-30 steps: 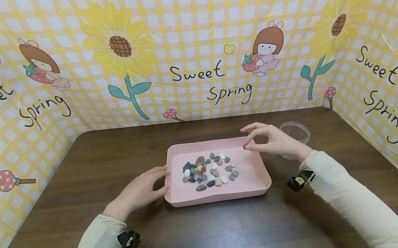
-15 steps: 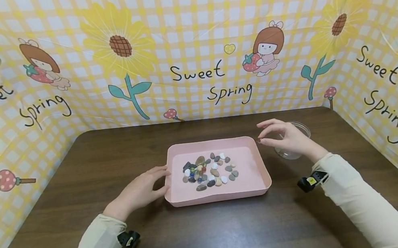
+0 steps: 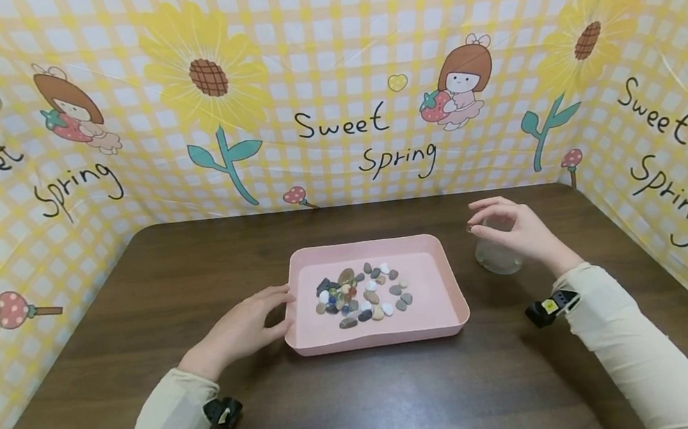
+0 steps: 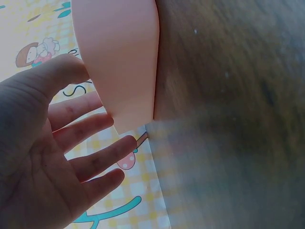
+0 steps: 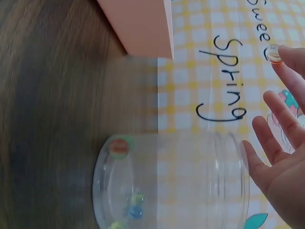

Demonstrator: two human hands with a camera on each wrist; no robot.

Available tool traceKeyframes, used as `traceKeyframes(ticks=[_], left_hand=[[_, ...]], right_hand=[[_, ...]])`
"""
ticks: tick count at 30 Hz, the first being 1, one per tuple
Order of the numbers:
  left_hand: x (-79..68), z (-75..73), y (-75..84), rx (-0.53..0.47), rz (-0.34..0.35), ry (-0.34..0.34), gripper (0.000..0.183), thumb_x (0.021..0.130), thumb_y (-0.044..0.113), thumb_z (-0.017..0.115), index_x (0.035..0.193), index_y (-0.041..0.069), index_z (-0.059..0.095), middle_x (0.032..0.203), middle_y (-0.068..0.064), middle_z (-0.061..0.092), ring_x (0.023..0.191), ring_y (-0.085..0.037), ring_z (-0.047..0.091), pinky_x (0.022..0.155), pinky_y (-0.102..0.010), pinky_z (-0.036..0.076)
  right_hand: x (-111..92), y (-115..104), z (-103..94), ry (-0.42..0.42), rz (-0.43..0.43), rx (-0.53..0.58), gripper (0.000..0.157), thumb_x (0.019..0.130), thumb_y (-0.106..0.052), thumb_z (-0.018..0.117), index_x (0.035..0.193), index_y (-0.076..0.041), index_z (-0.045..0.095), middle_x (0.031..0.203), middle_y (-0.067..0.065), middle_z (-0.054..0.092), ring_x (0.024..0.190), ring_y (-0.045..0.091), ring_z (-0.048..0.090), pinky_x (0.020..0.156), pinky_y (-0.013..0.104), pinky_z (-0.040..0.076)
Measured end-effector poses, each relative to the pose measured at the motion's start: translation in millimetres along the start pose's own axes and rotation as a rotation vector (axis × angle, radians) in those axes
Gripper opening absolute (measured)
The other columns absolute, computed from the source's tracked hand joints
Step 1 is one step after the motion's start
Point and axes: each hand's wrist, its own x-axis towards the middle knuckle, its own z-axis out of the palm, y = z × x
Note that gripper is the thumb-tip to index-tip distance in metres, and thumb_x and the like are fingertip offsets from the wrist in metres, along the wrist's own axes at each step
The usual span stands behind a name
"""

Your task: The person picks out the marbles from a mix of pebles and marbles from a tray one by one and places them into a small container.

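Observation:
My right hand pinches a small clear glass marble between thumb and index finger, with the other fingers loosely spread. The hand is at the mouth of a clear jar, partly covering it in the head view. Through the jar's wall in the right wrist view, several colored marbles show at its bottom. At the left end of a pink tray, my left hand touches the wall with relaxed fingers. Grey, white and tan pebbles lie in the tray, with several glass marbles among them on the left.
The tray and jar stand on a dark brown wooden table, the jar beyond the tray's right end. A yellow checked cloth with printed flowers and figures hangs around the back and sides.
My right hand has moved right and slightly away from me with the marble, from over the tray's right end to the jar's mouth. My left hand has stayed at the tray.

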Motion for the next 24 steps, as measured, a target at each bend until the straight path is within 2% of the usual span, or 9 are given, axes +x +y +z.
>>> traceKeyframes(ticks=[5,10,17,24], left_hand=[[-0.3,-1.0,-0.3,0.009,0.015,0.009,0.038,0.089,0.023,0.060,0.121,0.003,0.061,0.133,-0.018,0.054,0.124,-0.035,0.051,0.101,-0.050,0.042],[-0.1,-0.8,-0.3,0.009,0.011,0.006,0.038,0.088,0.023,0.060,0.121,0.003,0.061,0.133,-0.018,0.054,0.124,-0.035,0.051,0.101,-0.050,0.042],[0.0,-1.1,0.6,0.004,-0.017,-0.016,0.040,0.089,0.025,0.060,0.122,0.004,0.060,0.136,-0.017,0.052,0.125,-0.034,0.050,0.102,-0.050,0.042],[-0.5,-1.3,2.0,0.003,-0.021,-0.015,0.040,0.089,0.025,0.060,0.122,0.003,0.060,0.135,-0.017,0.052,0.125,-0.034,0.050,0.102,-0.050,0.042]], right_hand=[[-1.2,7.3,-6.3,0.042,0.016,-0.013,0.015,0.086,-0.013,0.065,0.097,-0.003,0.069,0.115,-0.015,0.055,0.107,-0.011,0.047,0.090,0.006,0.037],[-1.0,15.7,-10.2,0.099,0.020,0.020,0.017,0.085,-0.009,0.066,0.097,0.002,0.068,0.109,-0.026,0.054,0.106,-0.011,0.050,0.091,0.004,0.038],[-3.5,23.9,-15.1,0.185,0.007,0.096,0.021,0.083,-0.004,0.066,0.099,0.011,0.064,0.107,-0.027,0.056,0.096,-0.014,0.057,0.086,0.006,0.046],[-5.8,36.5,-19.8,0.266,0.070,0.020,0.022,0.084,-0.006,0.067,0.099,0.009,0.065,0.104,-0.032,0.052,0.099,-0.015,0.051,0.087,0.003,0.043]])
